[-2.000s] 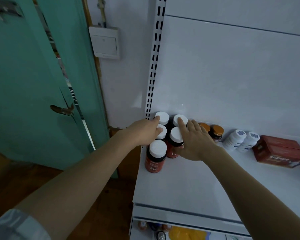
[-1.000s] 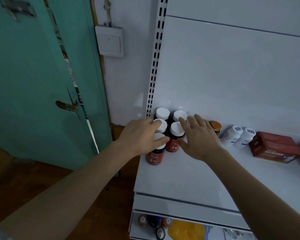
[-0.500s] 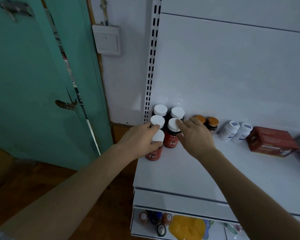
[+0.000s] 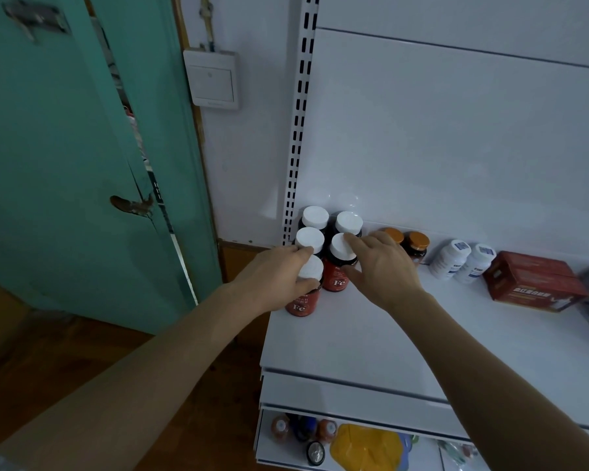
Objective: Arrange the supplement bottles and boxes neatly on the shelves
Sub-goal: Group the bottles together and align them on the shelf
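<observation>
Five white-capped Fe bottles (image 4: 340, 263) cluster at shelf (image 4: 354, 334) left end. Left hand (image 4: 279, 277), since a second ago, stays wrapped round front bottle (image 4: 305, 287); right hand (image 4: 381, 266) now pinches neighbour's cap. Likely squaring rows.

The shelf (image 4: 354, 334) and its back panel (image 4: 456, 147) are plain white, and the upright rail (image 4: 298, 124) is white with two rows of black slots. Five bottles (image 4: 335, 278) have white caps and dark glass with red labels; two labels show "Fe" in white. Beside them stand two brown bottles (image 4: 417, 244) with orange caps, then two white bottles (image 4: 451, 260) with blue marks on cap and label. The box (image 4: 531, 282) is red with a pale strip of lettering. The door (image 4: 65, 164) is teal-green, the wall switch (image 4: 211, 79) white, the floor (image 4: 65, 351) reddish brown. On the lower shelf lies a yellow packet (image 4: 364, 447).
</observation>
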### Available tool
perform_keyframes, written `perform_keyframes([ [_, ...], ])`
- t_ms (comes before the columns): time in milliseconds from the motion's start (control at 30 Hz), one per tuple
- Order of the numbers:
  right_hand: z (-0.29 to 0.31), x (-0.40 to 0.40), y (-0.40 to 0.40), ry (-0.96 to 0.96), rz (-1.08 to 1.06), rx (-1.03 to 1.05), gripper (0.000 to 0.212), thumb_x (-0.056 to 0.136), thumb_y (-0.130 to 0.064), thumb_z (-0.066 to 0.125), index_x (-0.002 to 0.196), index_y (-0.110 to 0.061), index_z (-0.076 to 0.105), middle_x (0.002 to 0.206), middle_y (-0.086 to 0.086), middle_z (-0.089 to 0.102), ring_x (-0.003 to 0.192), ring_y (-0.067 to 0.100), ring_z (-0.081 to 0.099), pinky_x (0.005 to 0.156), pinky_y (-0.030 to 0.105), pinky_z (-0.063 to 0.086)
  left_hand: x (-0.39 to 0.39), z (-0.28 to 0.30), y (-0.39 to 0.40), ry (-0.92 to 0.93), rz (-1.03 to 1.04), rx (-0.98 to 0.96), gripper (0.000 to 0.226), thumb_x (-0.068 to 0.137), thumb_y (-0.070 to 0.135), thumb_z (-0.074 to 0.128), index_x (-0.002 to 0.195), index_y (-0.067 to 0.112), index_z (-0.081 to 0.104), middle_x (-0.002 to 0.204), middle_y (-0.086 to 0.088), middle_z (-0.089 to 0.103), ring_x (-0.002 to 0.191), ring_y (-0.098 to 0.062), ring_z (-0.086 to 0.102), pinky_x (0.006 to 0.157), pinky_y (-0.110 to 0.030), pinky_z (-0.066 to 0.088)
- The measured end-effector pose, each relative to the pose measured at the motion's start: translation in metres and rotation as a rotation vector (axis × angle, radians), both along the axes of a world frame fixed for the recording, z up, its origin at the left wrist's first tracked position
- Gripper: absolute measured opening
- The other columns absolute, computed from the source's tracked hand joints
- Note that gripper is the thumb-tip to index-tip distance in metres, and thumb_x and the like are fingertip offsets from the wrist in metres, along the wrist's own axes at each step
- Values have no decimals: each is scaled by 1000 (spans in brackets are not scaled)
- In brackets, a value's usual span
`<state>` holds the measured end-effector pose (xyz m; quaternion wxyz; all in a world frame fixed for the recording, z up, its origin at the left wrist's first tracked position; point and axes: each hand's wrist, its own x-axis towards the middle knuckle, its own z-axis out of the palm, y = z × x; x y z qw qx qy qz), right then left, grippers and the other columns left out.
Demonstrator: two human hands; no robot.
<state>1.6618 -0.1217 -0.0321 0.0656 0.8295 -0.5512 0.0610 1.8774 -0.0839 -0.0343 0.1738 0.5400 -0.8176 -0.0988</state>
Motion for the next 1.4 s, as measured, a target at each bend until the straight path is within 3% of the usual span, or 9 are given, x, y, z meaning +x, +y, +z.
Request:
perform_keyframes([
  [133, 0, 4, 1, -112, -14, 50, 52, 90, -38, 62, 136, -18, 50, 112, 5, 66, 111, 27, 53, 89, 37, 47, 1, 1, -2, 19, -5, 41, 64, 91, 47, 60, 145, 20, 38, 133, -7, 58, 113, -25, 58, 84, -37, 50],
  [333, 1, 1, 0, -115, -6, 50, 48, 89, -35, 63, 132, -16, 53, 99, 7, 67, 100, 28, 55, 80, 36, 47, -1, 3, -4, 5, -14, 90, 68, 92, 47, 58, 149, 18, 34, 141, -7, 52, 123, -24, 52, 94, -37, 47],
  [633, -1, -4, -1, -103, 14, 26, 48, 88, -35, 63, 131, -17, 53, 98, 6, 67, 99, 28, 54, 80, 37, 48, -4, 6, -3, 27, -9, 133, 69, 91, 46, 61, 149, 19, 35, 146, -5, 48, 130, -23, 47, 102, -40, 44],
  [933, -3, -5, 2, -117, 4, 16, 51, 87, -34, 63, 134, -17, 52, 104, 7, 66, 104, 29, 53, 83, 38, 48, -4, 1, -2, 49, -15, 67, 61, 91, 43, 63, 143, 20, 40, 132, -5, 59, 113, -21, 56, 79, -27, 40],
  [1200, -4, -5, 2, -85, -6, -1, 52, 88, -39, 60, 135, -20, 49, 113, 5, 64, 112, 28, 51, 91, 39, 46, 1, 2, -2, 14, 6, 66, 49, 85, 46, 68, 124, 21, 51, 106, -1, 64, 85, -14, 53, 64, -28, 38],
  [1400, -5, -4, 2, -61, -18, -6, 51, 89, -41, 61, 134, -21, 48, 114, 4, 64, 113, 26, 50, 92, 37, 45, -4, 2, -3, 8, 1, 44, 47, 86, 41, 69, 125, 19, 54, 109, -5, 66, 90, -20, 59, 66, -26, 36],
])
